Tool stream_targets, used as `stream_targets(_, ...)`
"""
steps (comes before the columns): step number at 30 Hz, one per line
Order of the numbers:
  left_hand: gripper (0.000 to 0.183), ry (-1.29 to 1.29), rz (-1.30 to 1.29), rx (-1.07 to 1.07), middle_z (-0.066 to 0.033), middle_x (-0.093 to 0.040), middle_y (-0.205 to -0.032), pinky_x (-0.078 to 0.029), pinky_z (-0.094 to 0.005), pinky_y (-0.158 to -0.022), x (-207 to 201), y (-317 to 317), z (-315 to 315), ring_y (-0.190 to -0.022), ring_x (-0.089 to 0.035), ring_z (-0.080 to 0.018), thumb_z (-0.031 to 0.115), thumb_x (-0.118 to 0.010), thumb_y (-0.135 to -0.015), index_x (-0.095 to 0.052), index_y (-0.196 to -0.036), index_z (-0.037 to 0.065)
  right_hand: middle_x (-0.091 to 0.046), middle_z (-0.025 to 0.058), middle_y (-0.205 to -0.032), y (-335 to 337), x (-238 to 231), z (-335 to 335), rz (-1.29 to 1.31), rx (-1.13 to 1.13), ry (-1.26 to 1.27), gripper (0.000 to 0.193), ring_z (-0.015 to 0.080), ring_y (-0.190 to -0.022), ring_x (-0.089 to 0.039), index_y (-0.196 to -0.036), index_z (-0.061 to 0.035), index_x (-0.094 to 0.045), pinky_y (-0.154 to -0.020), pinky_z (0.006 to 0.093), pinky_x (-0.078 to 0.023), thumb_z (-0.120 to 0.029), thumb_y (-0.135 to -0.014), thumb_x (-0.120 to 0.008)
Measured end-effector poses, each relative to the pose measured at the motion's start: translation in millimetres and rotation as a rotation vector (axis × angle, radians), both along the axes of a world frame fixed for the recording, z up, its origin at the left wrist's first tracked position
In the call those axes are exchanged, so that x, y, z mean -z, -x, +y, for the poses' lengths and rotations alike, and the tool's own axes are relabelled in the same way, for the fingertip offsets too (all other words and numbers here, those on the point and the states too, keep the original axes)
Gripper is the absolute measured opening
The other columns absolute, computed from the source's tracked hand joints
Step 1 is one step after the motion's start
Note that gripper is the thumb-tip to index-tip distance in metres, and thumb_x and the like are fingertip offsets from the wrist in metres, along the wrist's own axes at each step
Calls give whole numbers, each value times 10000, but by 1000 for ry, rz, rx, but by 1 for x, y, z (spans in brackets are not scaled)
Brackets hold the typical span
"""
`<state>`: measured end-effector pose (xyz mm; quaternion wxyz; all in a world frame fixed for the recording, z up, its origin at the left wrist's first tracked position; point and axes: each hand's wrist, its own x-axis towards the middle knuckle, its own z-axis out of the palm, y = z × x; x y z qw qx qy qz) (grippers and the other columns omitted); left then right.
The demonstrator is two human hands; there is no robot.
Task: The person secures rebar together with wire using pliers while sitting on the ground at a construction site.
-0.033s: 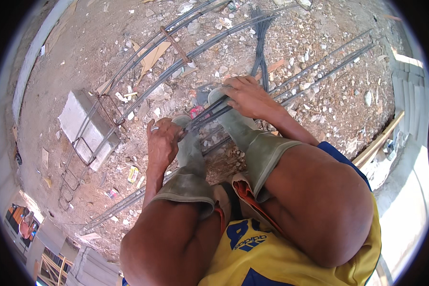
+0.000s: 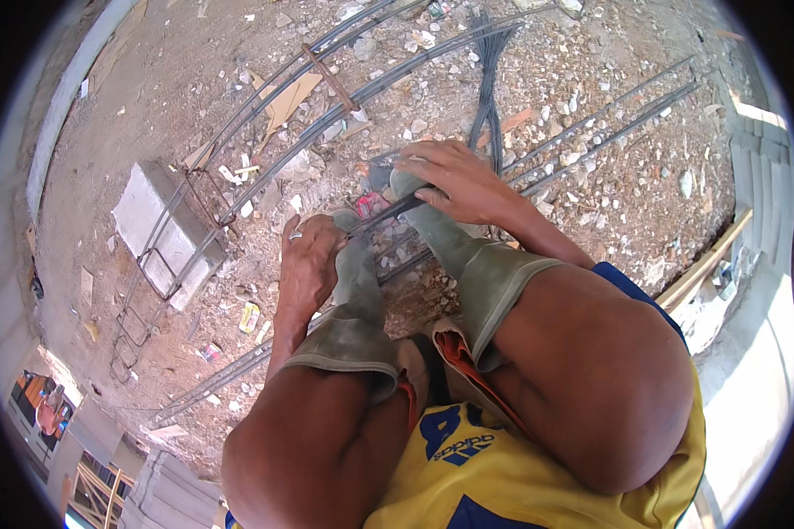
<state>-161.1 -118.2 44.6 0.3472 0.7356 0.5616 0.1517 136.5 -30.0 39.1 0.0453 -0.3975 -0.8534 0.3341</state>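
Note:
I sit with bent knees over my green rubber boots (image 2: pixel 359 278), both hands low in front of them. A short bunch of thin dark wires (image 2: pixel 385 214) runs between my hands, slanting up to the right. My left hand (image 2: pixel 311 257) is closed on its left end, a ring on one finger. Over the right end, by the toe of the right boot, my right hand (image 2: pixel 454 179) is closed with its thumb along the bunch. The fingers hide both ends. Just beyond that hand lies a longer bundle of dark wire (image 2: pixel 487 79), pinched in at its middle.
Long steel bars (image 2: pixel 617 123) cross the rubble ground on the right and pass beneath my legs. At the left, a bar cage with square stirrups (image 2: pixel 205 198) rests over a pale concrete block (image 2: pixel 146 216). A wooden plank (image 2: pixel 710 256) lies far right; a person (image 2: pixel 51 413) shows lower left.
My left hand has shifted slightly right and up, nearer my right hand. The wires between them, spread into separate strands before, now lie closer together. The whole view has shifted slightly.

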Motion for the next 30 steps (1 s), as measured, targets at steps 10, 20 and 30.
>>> stream_targets(10, 83, 411, -369, -37, -81, -637, -890, -478, -337, -801, -46, -26, 11, -848, -606, -221, 108, -613, -974, -619, -964, 25, -687, 114, -1010, 20, -12, -14, 580, -186, 567, 324, 270, -923, -640, -1201, -45, -662, -841, 377, -505, -205, -919, -662)
stream_targets(20, 24, 83, -293, -160, -88, -615, -894, -472, -284, -587, -97, -18, 43, -672, -583, -161, -7, -619, -936, -632, -957, -7, -704, 149, -906, 43, -68, 13, 640, 64, 114, 331, 355, -811, -685, -1260, -135, -647, -674, 437, -537, -134, -938, -566)
stream_targets(30, 219, -246, 475, 272, -52, -584, -1079, -470, -480, -875, -99, -12, 79, -913, -650, -247, 89, -547, -872, -598, -1082, 126, -710, 151, -930, 34, -97, 29, -98, -140, 230, 356, 384, -845, -673, -1243, -118, -645, -718, 485, -527, -67, -909, -532)
